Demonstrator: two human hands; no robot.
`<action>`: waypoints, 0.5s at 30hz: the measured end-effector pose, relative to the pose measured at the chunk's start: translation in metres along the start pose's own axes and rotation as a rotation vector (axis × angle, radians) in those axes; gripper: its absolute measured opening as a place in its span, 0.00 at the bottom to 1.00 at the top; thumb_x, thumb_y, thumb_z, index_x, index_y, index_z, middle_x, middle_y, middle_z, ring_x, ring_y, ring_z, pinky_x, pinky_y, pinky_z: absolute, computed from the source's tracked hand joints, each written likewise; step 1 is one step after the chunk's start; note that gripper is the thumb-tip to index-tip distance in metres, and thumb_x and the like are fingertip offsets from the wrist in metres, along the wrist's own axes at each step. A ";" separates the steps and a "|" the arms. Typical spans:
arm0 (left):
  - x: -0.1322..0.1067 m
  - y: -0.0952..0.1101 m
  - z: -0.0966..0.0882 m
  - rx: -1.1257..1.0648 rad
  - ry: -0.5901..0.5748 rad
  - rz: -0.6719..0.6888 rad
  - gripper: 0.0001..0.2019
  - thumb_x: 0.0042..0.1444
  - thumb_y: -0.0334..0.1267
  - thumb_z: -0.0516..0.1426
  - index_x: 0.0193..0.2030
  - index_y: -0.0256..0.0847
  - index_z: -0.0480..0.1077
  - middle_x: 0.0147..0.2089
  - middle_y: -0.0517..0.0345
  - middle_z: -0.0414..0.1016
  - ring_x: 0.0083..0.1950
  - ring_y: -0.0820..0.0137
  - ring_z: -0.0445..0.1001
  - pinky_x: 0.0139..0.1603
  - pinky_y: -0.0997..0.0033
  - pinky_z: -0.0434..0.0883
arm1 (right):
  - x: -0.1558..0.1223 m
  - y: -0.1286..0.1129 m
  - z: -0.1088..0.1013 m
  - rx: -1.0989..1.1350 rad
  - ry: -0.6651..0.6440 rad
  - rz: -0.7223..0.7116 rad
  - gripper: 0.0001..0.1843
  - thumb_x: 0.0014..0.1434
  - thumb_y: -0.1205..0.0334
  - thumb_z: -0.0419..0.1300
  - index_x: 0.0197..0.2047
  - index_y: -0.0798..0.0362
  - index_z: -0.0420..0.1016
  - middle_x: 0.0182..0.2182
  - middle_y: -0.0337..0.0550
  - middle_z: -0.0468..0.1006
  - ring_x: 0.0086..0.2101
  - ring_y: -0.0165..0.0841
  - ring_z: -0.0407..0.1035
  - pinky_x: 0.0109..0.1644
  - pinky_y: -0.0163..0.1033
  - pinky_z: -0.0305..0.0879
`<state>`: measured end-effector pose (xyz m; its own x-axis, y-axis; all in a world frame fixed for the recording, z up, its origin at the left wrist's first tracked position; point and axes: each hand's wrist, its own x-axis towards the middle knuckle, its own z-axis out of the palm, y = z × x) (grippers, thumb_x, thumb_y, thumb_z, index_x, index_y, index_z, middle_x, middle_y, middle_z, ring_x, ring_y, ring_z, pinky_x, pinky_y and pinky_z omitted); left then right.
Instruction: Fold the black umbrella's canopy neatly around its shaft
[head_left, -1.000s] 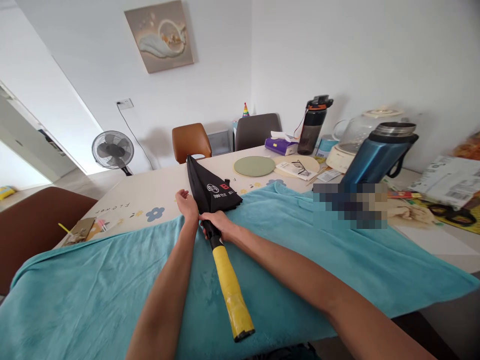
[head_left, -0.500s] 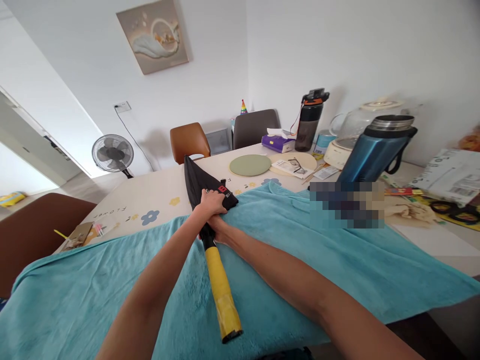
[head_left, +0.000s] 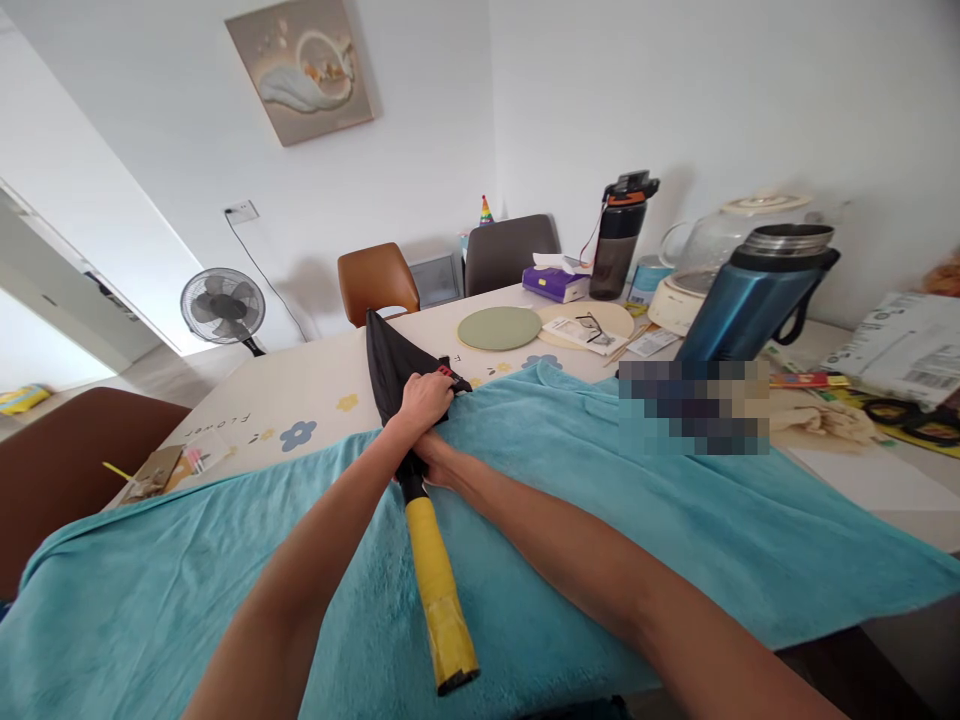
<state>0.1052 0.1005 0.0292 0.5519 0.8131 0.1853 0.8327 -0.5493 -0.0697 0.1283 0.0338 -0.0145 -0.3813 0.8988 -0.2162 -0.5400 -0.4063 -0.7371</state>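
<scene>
A folded black umbrella (head_left: 386,365) with a yellow handle (head_left: 435,585) lies lengthwise on a teal towel (head_left: 600,520) spread over the table. My left hand (head_left: 424,400) reaches across it and is closed on the loose black canopy fabric at the umbrella's right side. My right hand (head_left: 429,462) sits just below, mostly hidden under my left wrist, and grips the black shaft above the yellow handle. The umbrella's tip points away from me toward the brown chair (head_left: 377,282).
Along the right stand a blue steel jug (head_left: 750,305), a glass kettle (head_left: 705,262), a dark bottle (head_left: 619,240), a tissue pack (head_left: 556,283), round mats (head_left: 499,327) with glasses and papers. A fan (head_left: 222,307) and chairs stand beyond the table; a brown seat (head_left: 67,450) is at left.
My left hand crossed from the umbrella's left side over the canopy and closed on the fabric at its right, gathering it inward. The umbrella shifted slightly left.
</scene>
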 end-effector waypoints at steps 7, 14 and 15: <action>-0.006 0.007 -0.007 -0.043 0.048 -0.031 0.11 0.60 0.42 0.49 0.44 0.44 0.68 0.46 0.54 0.71 0.45 0.65 0.71 0.41 0.68 0.66 | -0.003 -0.003 0.001 0.030 -0.026 0.061 0.13 0.59 0.58 0.48 0.29 0.56 0.67 0.20 0.40 0.70 0.19 0.31 0.65 0.20 0.35 0.64; -0.005 0.006 -0.009 -0.082 0.044 -0.067 0.18 0.63 0.47 0.42 0.38 0.41 0.69 0.37 0.53 0.75 0.42 0.64 0.73 0.40 0.67 0.65 | -0.001 -0.002 0.002 0.012 -0.005 0.085 0.11 0.58 0.61 0.51 0.26 0.57 0.66 0.17 0.41 0.69 0.16 0.30 0.63 0.17 0.36 0.62; -0.005 0.007 -0.008 -0.086 0.048 -0.067 0.18 0.63 0.46 0.42 0.38 0.41 0.69 0.38 0.53 0.75 0.42 0.64 0.73 0.40 0.67 0.65 | -0.001 -0.002 0.002 0.011 0.002 0.080 0.12 0.58 0.61 0.51 0.26 0.57 0.66 0.17 0.41 0.69 0.16 0.31 0.63 0.17 0.36 0.62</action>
<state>0.1078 0.0909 0.0357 0.4904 0.8397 0.2333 0.8598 -0.5099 0.0282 0.1279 0.0337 -0.0112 -0.4218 0.8638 -0.2756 -0.5163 -0.4787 -0.7101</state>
